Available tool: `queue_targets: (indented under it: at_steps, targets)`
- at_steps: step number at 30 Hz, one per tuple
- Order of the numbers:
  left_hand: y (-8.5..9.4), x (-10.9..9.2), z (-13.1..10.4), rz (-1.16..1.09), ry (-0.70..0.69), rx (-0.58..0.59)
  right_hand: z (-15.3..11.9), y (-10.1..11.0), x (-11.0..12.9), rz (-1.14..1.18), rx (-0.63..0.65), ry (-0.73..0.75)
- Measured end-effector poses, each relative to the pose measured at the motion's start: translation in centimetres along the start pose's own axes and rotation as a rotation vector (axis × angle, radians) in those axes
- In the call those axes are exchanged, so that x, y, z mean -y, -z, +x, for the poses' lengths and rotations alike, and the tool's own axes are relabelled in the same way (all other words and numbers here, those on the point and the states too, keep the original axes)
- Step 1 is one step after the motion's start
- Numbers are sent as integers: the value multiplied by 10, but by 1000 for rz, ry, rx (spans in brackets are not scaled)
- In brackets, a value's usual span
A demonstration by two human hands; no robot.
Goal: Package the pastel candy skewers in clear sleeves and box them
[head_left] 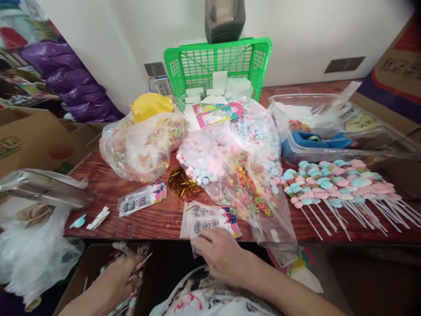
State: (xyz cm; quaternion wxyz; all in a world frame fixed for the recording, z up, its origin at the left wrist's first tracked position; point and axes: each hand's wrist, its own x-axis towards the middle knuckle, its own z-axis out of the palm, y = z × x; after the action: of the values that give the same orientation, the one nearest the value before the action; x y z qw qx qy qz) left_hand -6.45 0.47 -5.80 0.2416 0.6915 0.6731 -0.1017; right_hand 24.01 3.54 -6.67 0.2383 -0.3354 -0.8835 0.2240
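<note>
My right hand [223, 256] is at the table's front edge, its fingers bent and closed on the lower edge of a clear printed plastic bag [210, 219]. Below the table edge, my left hand [120, 276] reaches into a cardboard box [79, 272] holding stick candies. That hand is blurred, and its fingertips are hidden among the sticks. Another small pile of printed bags [141, 199] lies to the left. Gold twist ties [180, 182] sit between the piles. To the right, rows of pink and blue marshmallow skewers [338, 184] lie with their white sticks toward me.
Large clear bags of pink and blue marshmallows [204, 162] and ring candies [141, 149] fill the middle. Behind them is a green basket [217, 61]. A plastic bin with a blue tape dispenser [312, 142] stands right; a steel flask [49, 188] lies left.
</note>
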Motion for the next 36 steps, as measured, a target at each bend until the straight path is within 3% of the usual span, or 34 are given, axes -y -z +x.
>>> queue_targets:
  at_steps: [1, 3, 5, 7, 10, 12, 15, 20, 24, 27, 30, 32, 34, 36]
  targets:
    - [-10, 8, 1, 57, -5, -118, -11, 7, -6, 32, -65, -17]
    - [-23, 0, 9, 29, -234, -316, -33, 24, -20, 98, -274, -109]
    - [-26, -40, 21, -45, -526, -459, -53, 46, -36, 54, -512, -212]
    - [-21, -97, 34, -25, -704, -534, -71, 70, -54, -146, -686, -324]
    - [-10, -168, 49, 143, -700, -394, -100, 110, -80, -642, -770, -526]
    - [-8, -190, 54, 243, -651, -301, -119, 133, -95, -908, -709, -632]
    - [-11, -191, 56, 327, -628, -229, -142, 155, -114, -1086, -577, -749]
    - [-18, -173, 53, 298, -668, -232, -148, 161, -140, -1048, -490, -953]
    - [-22, -166, 55, 260, -749, -356, -141, 164, -154, -995, -520, -1007]
    - [-23, -162, 58, 200, -792, -422, -143, 173, -150, -957, -590, -996]
    - [-25, -157, 63, 128, -819, -508, -153, 187, -128, -895, -658, -928]
    - [-26, -154, 69, 74, -850, -631, -157, 196, -106, -763, -669, -726]
    - [-28, -152, 74, 32, -874, -755, -154, 201, -80, -755, -531, -484]
    - [-29, -152, 78, 38, -872, -817, -142, 200, -57, -800, -282, -407]
